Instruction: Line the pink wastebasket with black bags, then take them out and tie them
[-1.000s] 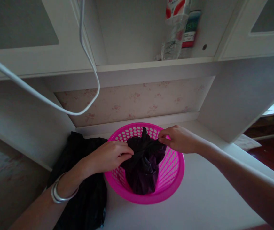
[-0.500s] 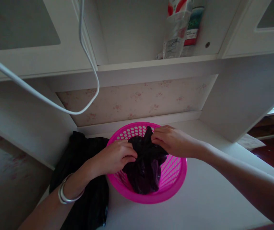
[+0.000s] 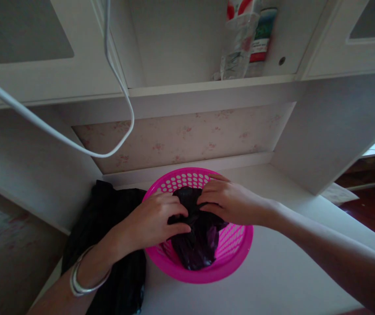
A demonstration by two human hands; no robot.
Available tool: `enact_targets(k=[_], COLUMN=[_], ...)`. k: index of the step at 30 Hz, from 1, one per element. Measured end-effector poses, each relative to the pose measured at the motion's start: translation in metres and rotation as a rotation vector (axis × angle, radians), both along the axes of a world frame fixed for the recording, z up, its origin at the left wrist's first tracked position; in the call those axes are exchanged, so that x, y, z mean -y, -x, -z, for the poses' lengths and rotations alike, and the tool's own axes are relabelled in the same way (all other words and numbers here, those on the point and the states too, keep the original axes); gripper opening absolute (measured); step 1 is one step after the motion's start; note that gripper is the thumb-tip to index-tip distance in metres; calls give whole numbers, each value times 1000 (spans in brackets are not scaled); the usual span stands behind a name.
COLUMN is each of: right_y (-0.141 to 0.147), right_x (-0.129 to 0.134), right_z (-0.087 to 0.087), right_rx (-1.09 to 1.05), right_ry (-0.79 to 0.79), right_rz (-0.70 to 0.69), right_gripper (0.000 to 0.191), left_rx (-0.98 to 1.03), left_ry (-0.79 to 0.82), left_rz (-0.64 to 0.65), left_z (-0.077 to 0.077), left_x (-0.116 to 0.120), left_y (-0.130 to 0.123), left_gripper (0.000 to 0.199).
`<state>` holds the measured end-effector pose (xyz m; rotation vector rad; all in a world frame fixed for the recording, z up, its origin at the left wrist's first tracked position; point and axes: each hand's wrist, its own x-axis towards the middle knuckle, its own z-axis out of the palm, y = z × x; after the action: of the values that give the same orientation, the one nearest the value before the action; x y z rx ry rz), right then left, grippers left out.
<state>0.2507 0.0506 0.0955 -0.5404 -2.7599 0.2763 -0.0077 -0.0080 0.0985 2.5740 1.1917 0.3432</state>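
A crumpled black plastic bag (image 3: pixel 197 251) with a purplish sheen lies inside a pink perforated plastic basket (image 3: pixel 203 276). From the left, my left hand (image 3: pixel 161 216) reaches over the rim and holds the bag's upper part, thumb and fingers on either side of the dark plastic. My right hand (image 3: pixel 225 199) grips the bag from the right, its fingers bent into the folds and partly hidden there. A silver bangle (image 3: pixel 75 275) circles my left wrist. The basket stands on a white desktop (image 3: pixel 272 271).
A larger black bag (image 3: pixel 108 227) lies left of the basket, under my left forearm. A white cable (image 3: pixel 102 155) hangs in front at upper left. Above, a shelf (image 3: pixel 180 89) holds a clear plastic bottle (image 3: pixel 238 48) and a red and green can (image 3: pixel 262 37). White side panels flank the desktop.
The bag's raised tip has been pushed down. My right hand has moved slightly left and down, closer to my left hand. My left thumb and fingers have spread wider.
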Motion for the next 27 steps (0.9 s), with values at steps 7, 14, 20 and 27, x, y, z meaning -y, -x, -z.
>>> enact_targets(k=[7,14,20,27], right_y=[-39,-56,-34,-92], right_x=[-32,-21,0,-7], right_z=[7,6,-8,4], right_rx=[-354,-622,-261,-669], right_ry=[307,742,444,849], right_rz=[397,414,124,362], right_gripper=[25,68,57,34], left_rx=[97,135,-10,107], left_ry=[62,145,136,70], left_rz=[90,-90,77,90], left_z=[1,-10,-13,-24], left_x=[-2,14,47,47], left_y=[50,52,6,70], left_gripper=[12,62,66,42])
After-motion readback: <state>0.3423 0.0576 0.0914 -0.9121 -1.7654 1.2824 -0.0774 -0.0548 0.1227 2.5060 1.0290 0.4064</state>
